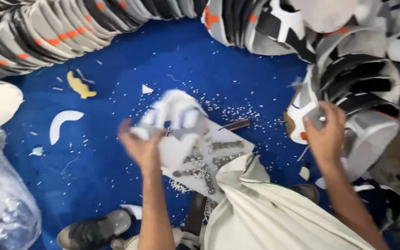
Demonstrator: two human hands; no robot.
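Two bare hands are working over a blue floor mat (172, 55) strewn with small white punch-outs. The left hand (140, 147) is gripping a white and grey shoe-upper piece (174, 113), blurred by motion, with the grip closed around its lower edge; the piece is hanging just above the near middle of the mat, over a white cutting board (218, 153). That board is lying tilted on the mat and is carrying several dark metal punch tools (225, 145) and a scatter of white pellets.

The right hand (326, 134) is reaching to the mat's right edge, its fingers curled onto the top of a stack of grey, black and white shoe uppers (362, 92); whether the grip is actually pinching one piece or only resting on it, I cannot tell.

Many more uppers with orange accents (47, 32) are fanning along the far edge and far left corner of the mat. A yellow scrap (80, 86) and a white crescent offcut (63, 121) are lying toward the left side, well apart from both hands. A clear plastic bag (5, 203) is sitting at the near left corner. Cream cloth (274, 213) is covering the person's lap at the near edge, and a dark shoe (96, 228) is showing beside it.
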